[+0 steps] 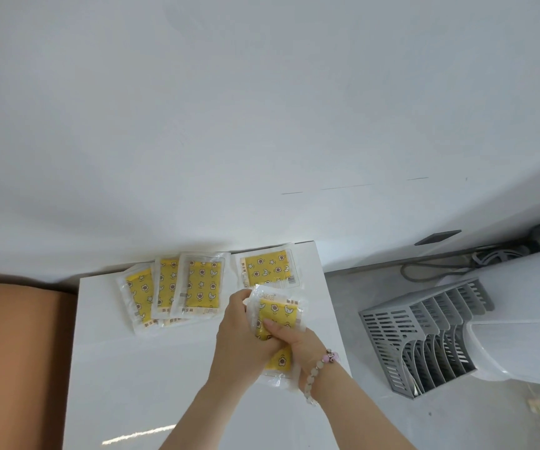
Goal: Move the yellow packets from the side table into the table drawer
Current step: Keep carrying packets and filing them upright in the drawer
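Observation:
Several yellow packets with star and flower prints lie on the white side table (126, 368). Three overlap in a fan (171, 290) at the back left, and one more packet (267, 269) lies alone at the back right. Above the table's right part both my hands hold a small stack of packets (278, 315). My left hand (239, 336) grips the stack's left side. My right hand (289, 344), with a bead bracelet on the wrist, pinches it from the front with the thumb on top. No drawer is in view.
A white wall rises right behind the table. A brown padded surface (12, 352) adjoins the table's left side. On the grey floor to the right stands a grey slotted file rack (424, 339) beside a white appliance (522, 319), with cables (457, 259) near the wall.

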`<action>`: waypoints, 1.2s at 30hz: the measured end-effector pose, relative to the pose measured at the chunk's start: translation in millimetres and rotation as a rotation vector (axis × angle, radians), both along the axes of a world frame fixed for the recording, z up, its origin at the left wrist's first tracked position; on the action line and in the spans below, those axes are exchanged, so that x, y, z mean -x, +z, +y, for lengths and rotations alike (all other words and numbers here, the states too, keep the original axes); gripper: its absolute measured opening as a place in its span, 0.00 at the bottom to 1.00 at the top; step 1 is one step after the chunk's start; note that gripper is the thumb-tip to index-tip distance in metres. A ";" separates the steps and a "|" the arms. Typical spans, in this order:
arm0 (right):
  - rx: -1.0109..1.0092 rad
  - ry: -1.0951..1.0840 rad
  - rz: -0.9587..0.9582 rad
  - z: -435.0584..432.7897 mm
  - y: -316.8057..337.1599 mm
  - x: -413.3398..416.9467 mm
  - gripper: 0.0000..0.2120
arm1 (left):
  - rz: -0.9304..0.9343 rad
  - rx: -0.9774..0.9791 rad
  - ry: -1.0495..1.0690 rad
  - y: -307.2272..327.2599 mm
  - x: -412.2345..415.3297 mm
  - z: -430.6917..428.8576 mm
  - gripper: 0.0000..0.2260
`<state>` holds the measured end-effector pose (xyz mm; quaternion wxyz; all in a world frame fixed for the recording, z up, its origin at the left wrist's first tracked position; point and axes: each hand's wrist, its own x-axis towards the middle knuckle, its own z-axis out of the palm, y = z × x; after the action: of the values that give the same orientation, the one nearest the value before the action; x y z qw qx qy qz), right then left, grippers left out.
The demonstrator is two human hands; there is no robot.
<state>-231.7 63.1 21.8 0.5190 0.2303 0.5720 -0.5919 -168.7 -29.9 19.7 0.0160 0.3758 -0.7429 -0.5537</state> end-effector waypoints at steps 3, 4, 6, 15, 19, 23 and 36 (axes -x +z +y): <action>-0.042 -0.015 -0.007 9.9 -3.9 5.3 0.22 | -0.109 0.104 -0.252 2.2 8.3 -10.8 0.38; -0.074 -0.029 -0.004 14.4 -5.4 8.4 0.22 | -0.134 0.096 -0.331 2.5 12.1 -18.3 0.38; -0.144 -0.086 -0.008 25.4 -8.7 17.2 0.20 | -0.138 0.065 -0.403 0.6 22.1 -34.6 0.34; -0.186 -0.074 -0.029 56.8 -12.6 21.3 0.17 | -0.420 0.662 -0.810 -51.3 66.4 -61.8 0.31; -0.165 -0.005 -0.040 70.4 -12.1 23.3 0.23 | -0.379 0.770 -0.705 -64.4 65.2 -49.3 0.27; -0.167 -0.003 -0.042 80.2 -15.2 25.4 0.24 | -0.372 0.809 -0.603 -59.2 67.6 -43.2 0.30; -0.176 -0.021 -0.046 85.8 -21.9 18.9 0.17 | -0.525 0.729 -0.463 -45.5 67.2 -10.4 0.16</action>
<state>-250.6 148.9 -0.1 0.5034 0.2946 0.6073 -0.5394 -235.9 -40.4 -25.8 -0.1645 0.2978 -0.9307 -0.1342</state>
